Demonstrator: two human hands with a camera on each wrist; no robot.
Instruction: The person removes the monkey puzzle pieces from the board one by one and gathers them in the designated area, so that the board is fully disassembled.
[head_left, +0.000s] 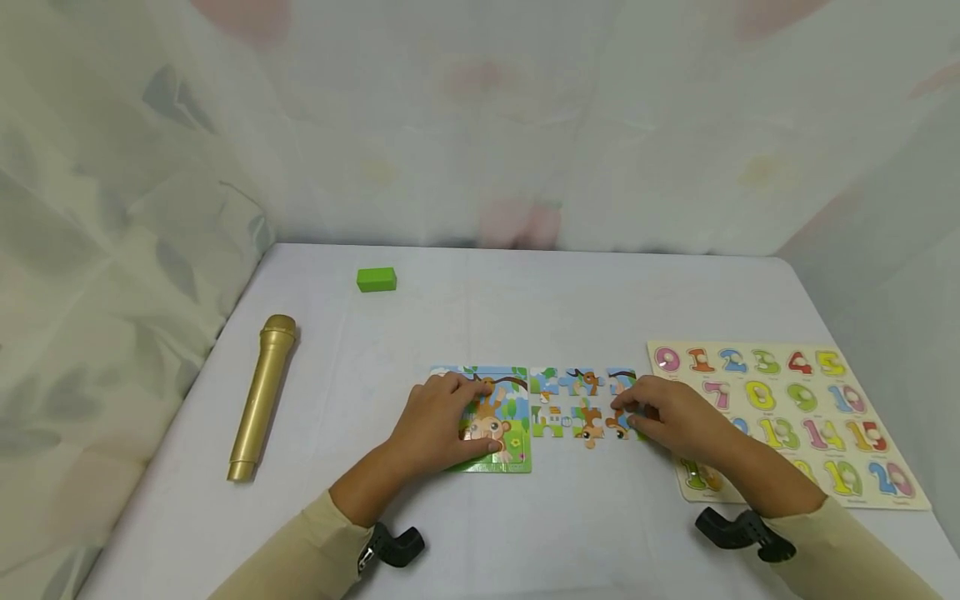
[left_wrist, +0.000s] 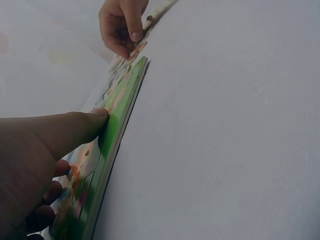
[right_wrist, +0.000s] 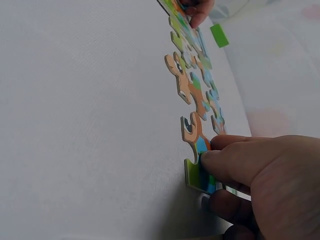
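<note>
My left hand [head_left: 438,423] rests on a square picture puzzle board [head_left: 517,458] with a green border and a cartoon animal. Its thumb lies on the board near the front edge, as the left wrist view also shows, and its fingers reach across the top. To the right of the board lie loose jigsaw pieces in two rows, such as a monkey piece [head_left: 588,417] and a blue and brown piece [head_left: 583,382]. At the right end of the front row my right hand [head_left: 678,417] pinches a puzzle piece [right_wrist: 192,167], partly hidden by the thumb and fingers.
A cream number board [head_left: 787,492] with colourful numerals lies on the right, partly under the right forearm. A gold microphone [head_left: 261,400] lies at the left. Near the back edge of the white table [head_left: 525,308] sits a green block [head_left: 377,279]. Patterned curtains hang behind.
</note>
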